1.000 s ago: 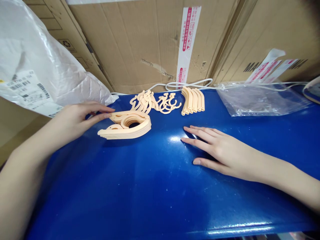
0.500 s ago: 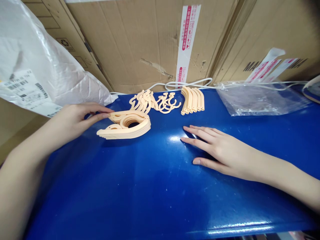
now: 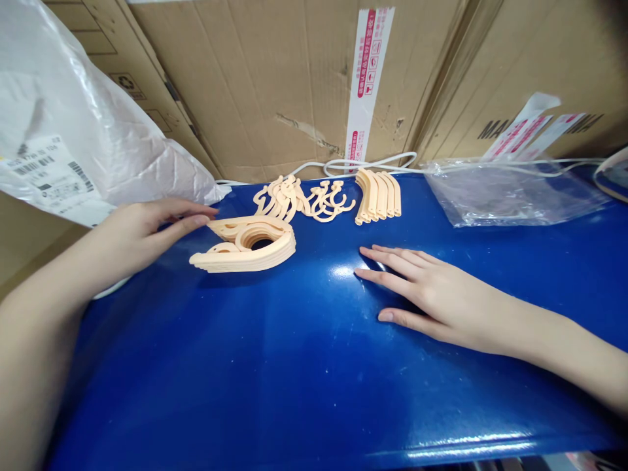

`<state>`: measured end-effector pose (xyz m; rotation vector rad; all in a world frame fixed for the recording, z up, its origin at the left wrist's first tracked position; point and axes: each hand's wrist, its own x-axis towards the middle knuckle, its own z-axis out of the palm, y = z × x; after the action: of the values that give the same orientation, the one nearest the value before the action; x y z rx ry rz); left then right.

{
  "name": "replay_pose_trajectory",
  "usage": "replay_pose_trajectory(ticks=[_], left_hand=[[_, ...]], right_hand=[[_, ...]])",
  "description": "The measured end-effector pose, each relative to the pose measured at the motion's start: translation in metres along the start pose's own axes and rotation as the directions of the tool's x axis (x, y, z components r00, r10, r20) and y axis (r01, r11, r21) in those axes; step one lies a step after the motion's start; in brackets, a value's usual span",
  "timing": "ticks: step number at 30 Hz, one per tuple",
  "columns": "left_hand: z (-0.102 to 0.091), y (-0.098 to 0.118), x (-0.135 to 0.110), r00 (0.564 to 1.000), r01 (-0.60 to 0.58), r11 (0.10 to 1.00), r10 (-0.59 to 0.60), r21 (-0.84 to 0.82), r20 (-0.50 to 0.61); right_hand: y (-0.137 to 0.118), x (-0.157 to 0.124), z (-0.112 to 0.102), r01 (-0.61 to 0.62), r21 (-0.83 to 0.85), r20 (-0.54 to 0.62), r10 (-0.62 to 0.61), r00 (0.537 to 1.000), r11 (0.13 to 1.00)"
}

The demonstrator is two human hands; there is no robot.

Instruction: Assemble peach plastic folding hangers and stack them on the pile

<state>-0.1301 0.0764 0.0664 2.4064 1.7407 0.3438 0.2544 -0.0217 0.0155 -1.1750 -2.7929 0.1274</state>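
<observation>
My left hand (image 3: 142,229) is beside the left end of a stack of cream plastic hanger pieces (image 3: 255,256), its thumb and fingers a little apart and nothing held between them. The pieces lie one on top of another, with a round opening through the middle. Behind them are a heap of cream hooks (image 3: 282,196) and a few more loose hooks (image 3: 328,206). Several curved cream hanger arms (image 3: 380,196) stand in a row to their right. My right hand (image 3: 426,291) rests on the blue tabletop (image 3: 294,379) with fingers spread, holding nothing.
Cardboard boxes (image 3: 269,78) line the back of the table. A white padded parcel (image 3: 112,124) leans in at the left. At the back right lies a clear plastic bag (image 3: 510,196), and a white cable (image 3: 373,163) runs along the boxes.
My left hand has drawn slightly left, its fingertips coming off the end of the hanger stack. My right hand and the plastic pieces stay in place.
</observation>
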Motion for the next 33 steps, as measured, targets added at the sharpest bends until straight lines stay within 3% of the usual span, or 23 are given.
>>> replay_pose_trajectory(ticks=[6, 8, 12, 16, 20, 26, 33], left_hand=[[-0.014, -0.004, -0.007, 0.987, 0.106, 0.994, -0.104, 0.011, -0.122], [-0.019, -0.010, -0.009, 0.990, 0.130, 0.991, -0.131, -0.026, -0.052], [-0.023, -0.019, -0.012, 0.965, 0.176, 0.978, -0.149, -0.115, 0.214], [-0.017, -0.031, -0.010, 0.934, 0.136, 0.990, -0.113, -0.044, 0.339], [-0.009, -0.035, -0.006, 0.924, 0.109, 0.994, -0.106, 0.015, 0.366], [-0.006, -0.017, -0.005, 0.923, 0.126, 0.990, -0.140, 0.062, 0.360], [-0.008, -0.010, -0.004, 0.928, 0.110, 0.993, -0.118, 0.041, 0.353]], right_hand=[[0.000, 0.001, -0.001, 0.001, 0.011, -0.002, -0.001, 1.000, 1.000], [0.000, 0.000, -0.001, -0.001, 0.014, -0.006, 0.001, 1.000, 1.000], [-0.001, 0.000, -0.001, -0.001, 0.014, -0.010, 0.001, 1.000, 1.000], [0.000, 0.000, -0.001, -0.003, 0.006, -0.004, 0.003, 1.000, 1.000], [0.000, 0.001, -0.001, 0.000, -0.001, 0.006, 0.000, 1.000, 1.000], [0.000, 0.001, -0.002, -0.002, 0.008, 0.015, 0.002, 1.000, 1.000], [0.000, 0.000, -0.001, -0.007, -0.005, 0.020, 0.007, 1.000, 1.000]])
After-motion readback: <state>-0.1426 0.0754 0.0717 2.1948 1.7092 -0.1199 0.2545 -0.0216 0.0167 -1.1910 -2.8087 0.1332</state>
